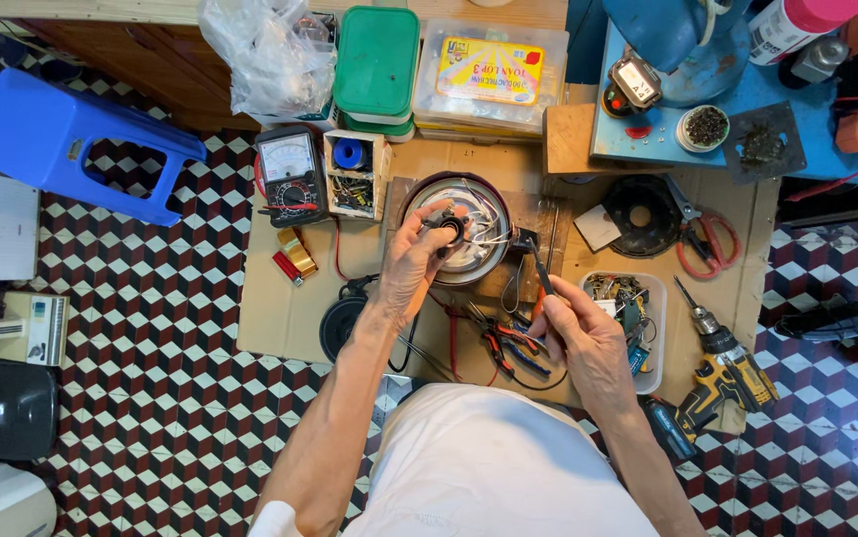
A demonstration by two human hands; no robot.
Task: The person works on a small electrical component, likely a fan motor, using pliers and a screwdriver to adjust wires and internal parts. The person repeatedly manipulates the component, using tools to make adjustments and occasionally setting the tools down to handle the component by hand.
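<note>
Repair work on a round appliance base (461, 234), set upturned on a cardboard sheet (280, 308) over a checkered tile floor (151, 398). The left hand (411, 261) is closed in a pinch on a small black component (449, 228) at the centre of the base, white wires looping just beside it. The right hand (578, 333) is closed around a slim dark tool (538, 267), its tip pointing toward the base's right edge; what kind of tool it is cannot be told.

Judged from this pose, the step goes best with the left pinch kept steady and the tool tip brought in along the gap right of the wires, not across them.

Room is tight. Pliers (509, 348) lie between the forearms, a parts tray (633, 318) sits just beside the right wrist, and a cordless drill (717, 373) lies further right near the cardboard's edge. A multimeter (290, 177) and a small open box (354, 177) stand left of the base, red-handled scissors (702, 244) to the right. The freest approach appears to be from the near side, between the two hands.
</note>
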